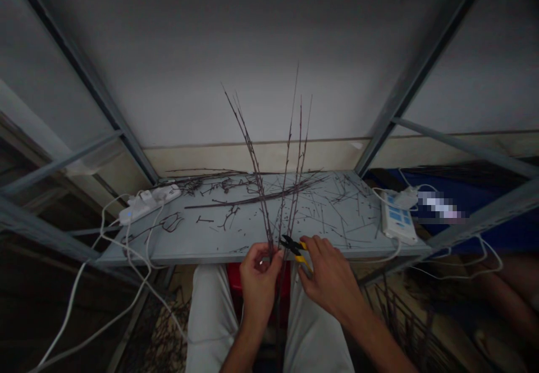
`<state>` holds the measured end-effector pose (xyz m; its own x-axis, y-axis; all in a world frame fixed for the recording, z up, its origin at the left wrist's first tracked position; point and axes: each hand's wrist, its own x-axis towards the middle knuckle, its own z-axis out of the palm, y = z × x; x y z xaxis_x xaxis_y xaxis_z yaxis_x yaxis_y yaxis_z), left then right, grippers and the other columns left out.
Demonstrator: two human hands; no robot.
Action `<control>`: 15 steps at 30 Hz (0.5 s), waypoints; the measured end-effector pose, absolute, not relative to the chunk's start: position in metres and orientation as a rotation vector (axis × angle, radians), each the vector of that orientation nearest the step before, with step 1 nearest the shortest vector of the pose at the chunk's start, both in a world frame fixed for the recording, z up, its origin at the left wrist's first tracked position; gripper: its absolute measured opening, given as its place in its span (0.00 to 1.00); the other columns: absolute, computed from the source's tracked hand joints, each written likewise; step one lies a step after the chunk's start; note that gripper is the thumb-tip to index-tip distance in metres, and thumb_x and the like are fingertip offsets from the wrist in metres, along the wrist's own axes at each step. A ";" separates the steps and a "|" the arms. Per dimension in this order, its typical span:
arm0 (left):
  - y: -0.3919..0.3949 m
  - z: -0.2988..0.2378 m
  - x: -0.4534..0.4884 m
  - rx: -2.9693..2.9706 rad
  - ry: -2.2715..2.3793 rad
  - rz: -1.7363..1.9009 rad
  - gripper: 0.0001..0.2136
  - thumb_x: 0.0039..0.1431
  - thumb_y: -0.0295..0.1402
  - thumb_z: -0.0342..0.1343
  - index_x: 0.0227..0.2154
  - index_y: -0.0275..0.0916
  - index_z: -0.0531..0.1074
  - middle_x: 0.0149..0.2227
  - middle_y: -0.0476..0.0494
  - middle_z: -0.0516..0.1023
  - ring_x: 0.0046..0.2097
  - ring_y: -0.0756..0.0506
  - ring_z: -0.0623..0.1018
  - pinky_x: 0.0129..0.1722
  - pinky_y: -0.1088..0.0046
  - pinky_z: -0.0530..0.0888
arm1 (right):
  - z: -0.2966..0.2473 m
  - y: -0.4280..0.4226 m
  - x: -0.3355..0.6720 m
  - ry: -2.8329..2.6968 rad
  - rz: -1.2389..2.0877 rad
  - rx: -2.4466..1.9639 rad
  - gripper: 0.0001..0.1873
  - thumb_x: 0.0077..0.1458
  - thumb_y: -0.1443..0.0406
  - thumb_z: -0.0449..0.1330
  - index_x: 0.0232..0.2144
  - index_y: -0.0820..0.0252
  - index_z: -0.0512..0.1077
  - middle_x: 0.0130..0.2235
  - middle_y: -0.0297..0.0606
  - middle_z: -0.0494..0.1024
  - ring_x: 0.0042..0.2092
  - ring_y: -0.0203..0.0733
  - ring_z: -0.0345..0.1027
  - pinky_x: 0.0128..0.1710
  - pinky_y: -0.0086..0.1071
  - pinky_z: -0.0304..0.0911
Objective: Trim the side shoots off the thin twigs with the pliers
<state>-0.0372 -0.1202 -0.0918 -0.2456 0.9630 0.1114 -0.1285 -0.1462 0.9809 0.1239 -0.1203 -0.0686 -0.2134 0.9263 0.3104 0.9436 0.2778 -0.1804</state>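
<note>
My left hand (259, 280) is closed around the lower stems of a bunch of thin dark twigs (286, 165) that stand upright and fan out toward the wall. My right hand (330, 274) grips small cutters with yellow handles (297, 249); their dark jaws sit against the twig stems just right of my left thumb. Both hands are at the front edge of a grey shelf (202, 238), above my lap in light trousers.
Cut twig pieces and longer twigs (252, 196) litter the shelf. A white power strip (149, 201) with trailing cables lies at its left, another white strip (398, 221) at its right. Metal rack posts rise on both sides. A red object (233, 274) sits beneath the shelf edge.
</note>
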 end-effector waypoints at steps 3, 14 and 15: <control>-0.121 -0.091 -0.037 1.079 1.201 1.565 0.06 0.55 0.35 0.66 0.32 0.39 0.77 0.34 0.43 0.81 0.39 0.43 0.79 0.38 0.72 0.75 | -0.064 -0.117 0.130 -2.290 -0.205 -1.661 0.27 0.54 0.65 0.59 0.57 0.62 0.64 0.50 0.51 0.74 0.50 0.58 0.66 0.49 0.48 0.61; -0.121 -0.087 -0.036 1.037 1.147 1.560 0.07 0.51 0.34 0.69 0.30 0.39 0.78 0.33 0.44 0.81 0.37 0.44 0.79 0.36 0.73 0.76 | -0.054 -0.105 0.147 -2.431 -0.400 -1.560 0.31 0.55 0.64 0.61 0.61 0.62 0.64 0.48 0.49 0.75 0.49 0.57 0.64 0.47 0.46 0.58; -0.121 -0.086 -0.037 1.033 1.146 1.558 0.07 0.51 0.34 0.69 0.29 0.39 0.78 0.32 0.44 0.81 0.37 0.44 0.79 0.36 0.73 0.76 | -0.054 -0.104 0.148 -2.438 -0.405 -1.551 0.31 0.55 0.64 0.62 0.61 0.62 0.64 0.48 0.49 0.75 0.49 0.57 0.64 0.47 0.46 0.58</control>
<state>-0.0367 -0.1211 -0.0863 -0.2316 0.9671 0.1051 -0.1880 -0.1505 0.9706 0.1482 -0.1041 -0.0537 -0.4173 0.8463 0.3312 0.9079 0.4041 0.1114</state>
